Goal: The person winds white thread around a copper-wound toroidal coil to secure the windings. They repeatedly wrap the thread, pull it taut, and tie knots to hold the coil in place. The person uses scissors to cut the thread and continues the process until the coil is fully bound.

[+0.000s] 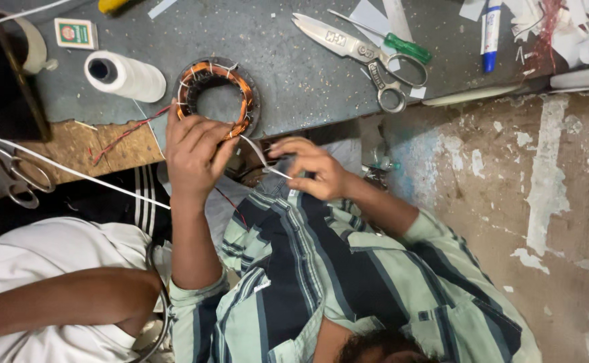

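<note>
Stator ring (pixel 217 97) with copper windings sits at the near edge of the grey surface (pixel 294 74), half hanging over toward the person. The left hand (pixel 197 151) is closed over the ring's near rim, fingers curled on the coils, while the right hand (pixel 311 168), just right of the ring and below the surface edge, pinches a thin white strip (pixel 257 153) that runs back up to the windings — looks like insulating tape or paper, can't tell which.

Handling guess: the iron core will be stiff and fairly heavy for its size, so the rim is the place to grip it. The copper wire is fine and easy to nick — better not to squeeze the coils hard. The strip is floppy and light, fingertip stuff only.

Left of the ring stands a spool of white thread (pixel 125 75), and red wire (pixel 130 131) trails off from the ring that way. Well right of the ring lie scissors (pixel 362 57) and a green-handled screwdriver (pixel 395 44). Someone else's arm (pixel 66 299) shows well below-left of the ring.
</note>
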